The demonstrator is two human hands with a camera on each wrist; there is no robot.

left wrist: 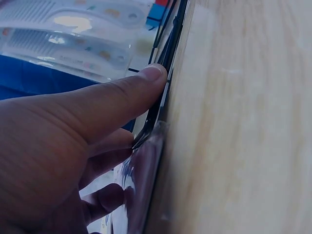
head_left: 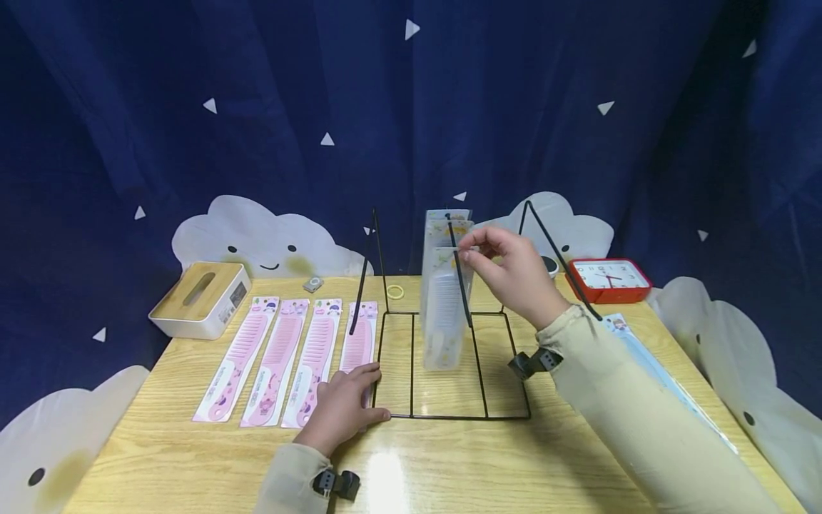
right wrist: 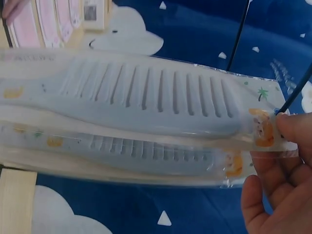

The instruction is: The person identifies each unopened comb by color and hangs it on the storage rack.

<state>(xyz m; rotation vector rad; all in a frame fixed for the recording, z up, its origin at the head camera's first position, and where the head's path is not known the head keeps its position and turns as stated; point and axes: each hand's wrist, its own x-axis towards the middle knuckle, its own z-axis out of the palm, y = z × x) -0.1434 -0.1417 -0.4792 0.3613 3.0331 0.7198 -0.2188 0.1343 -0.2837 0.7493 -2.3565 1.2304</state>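
A black wire display rack (head_left: 449, 416) stands on the table, its hooks pointing toward me. Several packaged combs hang from the middle hook, one behind another. At the top edge of the front packaged comb (head_left: 443, 307), my right hand (head_left: 514, 275) pinches the clear pack beside the hook wire. The right wrist view shows the pale comb (right wrist: 146, 97) through its wrapper, with thumb and fingers at the pack's end. My left hand (head_left: 343, 407) grips the rack's lower left corner, thumb and fingers about the wire (left wrist: 168, 53). Part of a pink packaged comb (head_left: 358, 335) lies under that hand.
More pink packaged combs (head_left: 270, 364) lie in a row at the left. Behind them stands a tissue box (head_left: 199, 296). A yellow ring (head_left: 394, 291) and a small grey object (head_left: 312, 284) lie farther back. Blue packs (head_left: 661, 371) and a red clock (head_left: 610, 280) are at the right.
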